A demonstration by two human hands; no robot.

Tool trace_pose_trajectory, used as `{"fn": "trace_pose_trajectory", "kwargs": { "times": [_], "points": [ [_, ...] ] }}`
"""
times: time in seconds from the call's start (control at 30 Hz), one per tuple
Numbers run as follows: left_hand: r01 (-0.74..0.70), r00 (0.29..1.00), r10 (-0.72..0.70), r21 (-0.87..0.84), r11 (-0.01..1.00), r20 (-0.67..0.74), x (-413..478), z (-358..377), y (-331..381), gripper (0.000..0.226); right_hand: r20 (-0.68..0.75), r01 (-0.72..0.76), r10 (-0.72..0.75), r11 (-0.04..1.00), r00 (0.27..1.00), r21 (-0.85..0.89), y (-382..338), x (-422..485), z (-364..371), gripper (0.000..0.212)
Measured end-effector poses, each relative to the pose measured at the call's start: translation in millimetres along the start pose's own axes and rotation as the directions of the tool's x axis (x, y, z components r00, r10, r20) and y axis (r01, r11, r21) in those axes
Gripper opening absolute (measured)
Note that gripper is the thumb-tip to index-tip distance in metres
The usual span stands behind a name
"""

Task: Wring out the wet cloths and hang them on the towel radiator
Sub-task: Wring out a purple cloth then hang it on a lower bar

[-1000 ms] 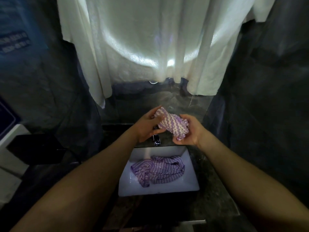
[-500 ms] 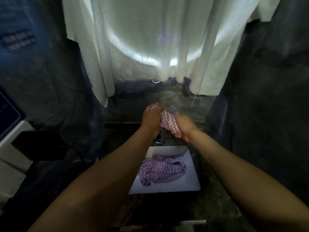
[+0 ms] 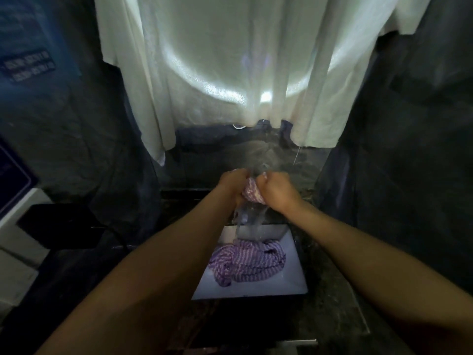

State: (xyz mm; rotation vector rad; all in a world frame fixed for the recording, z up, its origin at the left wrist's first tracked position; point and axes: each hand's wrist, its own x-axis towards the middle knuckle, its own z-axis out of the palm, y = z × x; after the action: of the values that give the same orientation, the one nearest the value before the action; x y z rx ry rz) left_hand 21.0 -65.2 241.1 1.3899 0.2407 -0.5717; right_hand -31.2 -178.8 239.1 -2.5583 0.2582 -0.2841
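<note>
Over the basin (image 3: 294, 283), your left hand (image 3: 231, 184) and right hand (image 3: 275, 189) are both clenched on the twisted cloth (image 3: 252, 194), fists nearly touching. A second ago the cloth sat loosely bunched in your open palms; now it is wrung tight, and water (image 3: 247, 219) streams down toward the second cloth (image 3: 249, 265) lying in the basin. Wringing is underway; hanging either cloth is not yet begun.

1. A white rectangular basin (image 3: 294, 265) sits low at centre, sunk in a dark stone counter (image 3: 330, 298).
2. In the basin lies a purple-and-white striped cloth (image 3: 250, 262).
3. Above the basin's far edge, both hands (left hand (image 3: 231, 183), right hand (image 3: 275, 190)) clasp a pink-and-white zigzag cloth (image 3: 252, 194) between them.
4. Behind and above the basin hangs a white towel (image 3: 230, 60).
</note>
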Motion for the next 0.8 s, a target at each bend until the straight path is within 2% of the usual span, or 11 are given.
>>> {"fn": "trace_pose_trajectory", "kwargs": {
  "times": [0.1, 0.3, 0.37, 0.43, 0.47, 0.5, 0.57, 0.6, 0.63, 0.73, 0.8],
  "points": [
    [0.021, 1.000, -0.023, 0.098, 0.995, 0.017, 3, 3, 7, 0.033, 0.101, 0.069, -0.058, 0.991, 0.993, -0.111, 1, 4, -6, 0.032],
    [0.096, 0.994, -0.101, 0.116, 0.989, 0.038, 6, 7, 3, 0.025, 0.042, 0.168, -0.163, 0.961, 0.986, -0.218, 13, 8, 3, 0.035],
    [0.097, 0.993, -0.099, 0.027, 0.995, 0.062, 12, 5, -3, 0.026, 0.001, 0.101, -0.102, 0.985, 0.995, -0.140, 16, 8, 4, 0.033],
    [0.090, 0.992, -0.078, -0.125, 0.988, 0.101, 7, 3, -8, 0.037, 0.045, -0.085, 0.083, 0.994, 0.996, 0.064, 16, 8, 1, 0.039],
    [0.066, 0.989, -0.040, -0.189, 0.980, 0.140, -5, 2, -4, 0.036, 0.143, -0.260, 0.232, 0.938, 0.962, 0.229, 18, 10, -1, 0.043],
    [0.042, 0.984, 0.003, -0.246, 0.968, 0.179, -10, 0, -2, 0.034, 0.297, -0.454, 0.357, 0.800, 0.886, 0.393, 20, 11, -3, 0.044],
    [0.039, 0.957, 0.052, -0.303, 0.952, 0.286, -4, -5, -3, 0.041, 0.566, -0.678, 0.373, 0.439, 0.735, 0.590, 26, 11, -12, 0.040],
    [0.023, 0.947, 0.073, -0.292, 0.956, 0.313, -3, -7, -2, 0.039, 0.618, -0.702, 0.334, 0.317, 0.712, 0.638, 30, 12, -16, 0.040],
    [0.001, 0.936, 0.096, -0.275, 0.961, 0.339, -2, -10, -2, 0.033, 0.640, -0.710, 0.308, 0.263, 0.704, 0.654, 33, 13, -19, 0.042],
    [-0.097, 0.908, 0.161, -0.180, 0.979, 0.386, 0, -12, -6, 0.016, 0.694, -0.738, 0.251, 0.257, 0.675, 0.624, 33, 9, -29, 0.044],
    [-0.188, 0.911, 0.233, -0.161, 0.969, 0.340, 5, -13, -10, 0.031, 0.686, -0.734, 0.263, 0.237, 0.679, 0.636, 32, 9, -30, 0.035]
  ]
}}
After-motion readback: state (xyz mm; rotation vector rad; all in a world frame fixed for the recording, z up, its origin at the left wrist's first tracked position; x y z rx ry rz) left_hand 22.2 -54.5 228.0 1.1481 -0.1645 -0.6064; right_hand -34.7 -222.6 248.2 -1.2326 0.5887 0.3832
